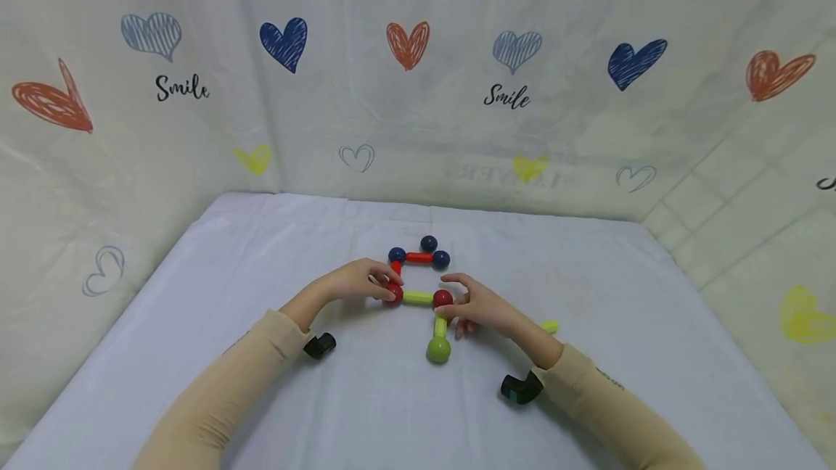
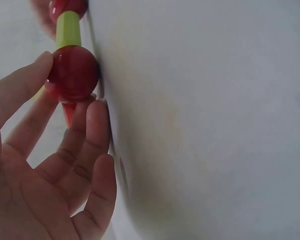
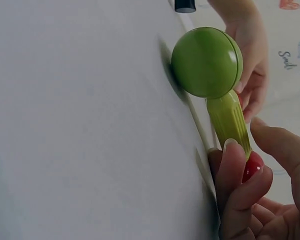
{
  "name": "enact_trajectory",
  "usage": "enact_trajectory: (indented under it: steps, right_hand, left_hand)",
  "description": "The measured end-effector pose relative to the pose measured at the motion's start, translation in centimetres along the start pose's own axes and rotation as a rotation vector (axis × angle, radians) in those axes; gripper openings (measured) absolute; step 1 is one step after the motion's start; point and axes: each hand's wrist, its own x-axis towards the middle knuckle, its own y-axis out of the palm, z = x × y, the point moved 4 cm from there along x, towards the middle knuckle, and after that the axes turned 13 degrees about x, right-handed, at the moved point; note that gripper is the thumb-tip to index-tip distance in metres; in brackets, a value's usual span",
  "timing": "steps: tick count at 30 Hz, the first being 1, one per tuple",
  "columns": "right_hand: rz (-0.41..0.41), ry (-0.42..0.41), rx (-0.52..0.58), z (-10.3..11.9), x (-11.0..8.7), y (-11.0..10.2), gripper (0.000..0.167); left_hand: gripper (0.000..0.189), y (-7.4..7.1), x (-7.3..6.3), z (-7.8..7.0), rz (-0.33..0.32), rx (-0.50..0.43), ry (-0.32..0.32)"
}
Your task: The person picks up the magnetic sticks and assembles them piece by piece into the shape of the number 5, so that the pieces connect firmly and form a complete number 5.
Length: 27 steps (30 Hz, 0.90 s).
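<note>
My left hand [image 1: 358, 280] holds the left red ball [image 2: 74, 74] between thumb and fingers, its other fingers loosely bent. A yellow-green rod [image 1: 418, 298] links that ball to the right red ball [image 1: 443, 300]. My right hand [image 1: 482, 307] surrounds the right ball loosely. In the right wrist view, its thumb [image 3: 277, 142] stands apart from the ball, while bent fingers are close beside another yellow-green rod [image 3: 227, 120]. A green ball [image 3: 206, 62] caps that rod's near end. From the left ball, a red rod [image 1: 396, 268] runs to a dark blue ball [image 1: 397, 256].
At the back, another red rod [image 1: 419, 257] joins the blue ball to a second blue ball [image 1: 440, 260]; a third blue ball [image 1: 428, 243] is beside it. A loose yellow-green piece [image 1: 550, 326] shows behind the right wrist. Black curved pieces [image 1: 320, 345] lie near both forearms.
</note>
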Motion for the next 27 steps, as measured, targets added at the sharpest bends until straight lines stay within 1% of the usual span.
enact_trajectory:
  steps: [2,4,12,18,22,27]
  right_hand:
    - [-0.012,0.006,0.004,-0.1,-0.1,0.2,0.076]
    - [-0.020,0.009,0.004,0.0,-0.1,0.4,0.075]
    - [-0.040,0.027,0.012,0.4,-0.2,0.7,0.062]
    - [-0.004,0.035,0.018,0.5,-0.1,0.3,0.057]
    - [0.027,0.046,0.019,0.8,0.0,-0.2,0.058]
    - [0.037,0.077,0.000,1.0,0.3,-0.6,0.060]
  left_hand:
    - [0.032,0.1,0.0,0.2,0.000,-0.004,0.002]
    - [0.032,0.2,0.0,0.3,-0.003,-0.006,-0.002]
    - [0.031,-0.2,0.1,0.4,0.000,-0.010,-0.031]
    - [0.031,0.0,0.2,0.6,0.011,-0.021,-0.029]
    - [0.030,0.0,0.2,0.5,0.015,-0.024,-0.030]
    - [0.030,-0.1,0.0,0.2,0.020,-0.017,-0.026]
